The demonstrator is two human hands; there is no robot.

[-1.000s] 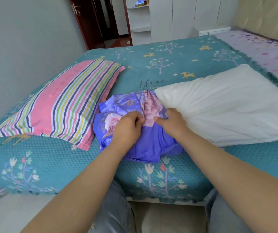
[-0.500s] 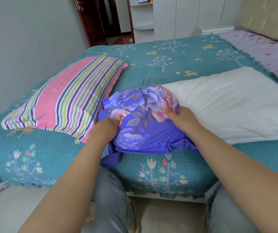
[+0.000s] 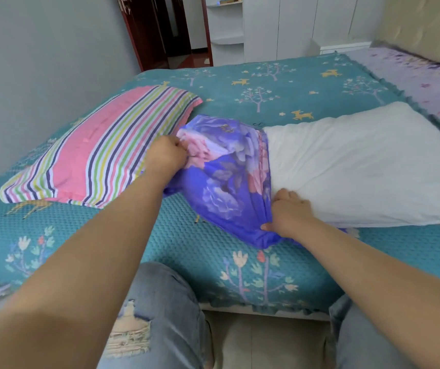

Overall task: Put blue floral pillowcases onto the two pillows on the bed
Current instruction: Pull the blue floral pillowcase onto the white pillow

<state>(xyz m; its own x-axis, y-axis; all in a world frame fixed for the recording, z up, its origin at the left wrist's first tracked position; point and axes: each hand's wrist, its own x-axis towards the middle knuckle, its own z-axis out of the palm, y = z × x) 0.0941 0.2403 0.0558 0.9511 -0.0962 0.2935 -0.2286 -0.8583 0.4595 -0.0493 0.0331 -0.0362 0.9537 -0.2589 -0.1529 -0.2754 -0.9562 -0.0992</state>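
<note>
Head view: a blue floral pillowcase (image 3: 229, 177) is bunched over the near-left end of a white pillow (image 3: 360, 166) lying on the bed (image 3: 266, 83); only that end is covered, the rest of the pillow is bare. The far edge of the case is pinched by the left hand (image 3: 167, 153), fingers curled into the fabric. The near edge of the opening, at the pillow's lower corner, is gripped by the right hand (image 3: 286, 213), thumb under and fingers over the gathered cloth. So each grip is closed on the pillowcase.

A striped pillow (image 3: 99, 150) lies just beside it to the left, not yet in a floral case.

Handling, as judged: the case looks thin, limp and a bit slick, so it will bunch and slide rather than hold shape. The pillow looks light and squashy, and will likely fold if pushed. Best taken at the hem of the opening, one hand on each side, and drawn along toward the bare end. A second floral case cannot be seen.
</note>
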